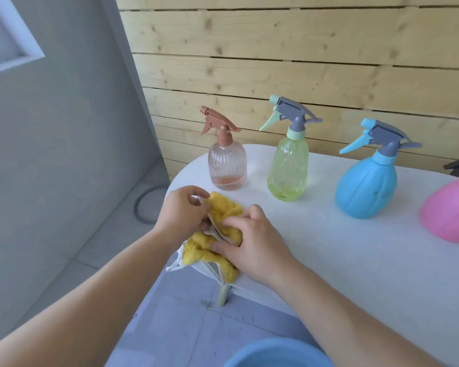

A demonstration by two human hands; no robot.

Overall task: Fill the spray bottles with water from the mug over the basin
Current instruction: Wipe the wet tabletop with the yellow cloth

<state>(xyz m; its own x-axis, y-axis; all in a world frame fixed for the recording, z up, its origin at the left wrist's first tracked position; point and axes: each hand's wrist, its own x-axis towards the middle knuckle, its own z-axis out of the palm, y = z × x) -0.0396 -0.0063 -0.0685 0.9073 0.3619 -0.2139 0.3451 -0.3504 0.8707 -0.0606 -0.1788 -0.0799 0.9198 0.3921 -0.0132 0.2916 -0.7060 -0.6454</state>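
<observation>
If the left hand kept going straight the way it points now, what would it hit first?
Most likely the clear pink spray bottle, standing just beyond the yellow cloth that the left hand pinches, though depth is hard to judge.

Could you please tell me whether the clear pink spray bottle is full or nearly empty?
Nearly empty: the clear pink spray bottle stands upright with only a shallow layer of liquid at its base.

The back is closed by a wall of pale horizontal wooden planks (276, 49). At the left a plain grey wall (64, 128) is seen, with a white window frame (8, 35) set in it. A white table (355, 260), rounded at its left edge, is borne on grey floor tiles (183, 327). Everything is softly lit.
</observation>
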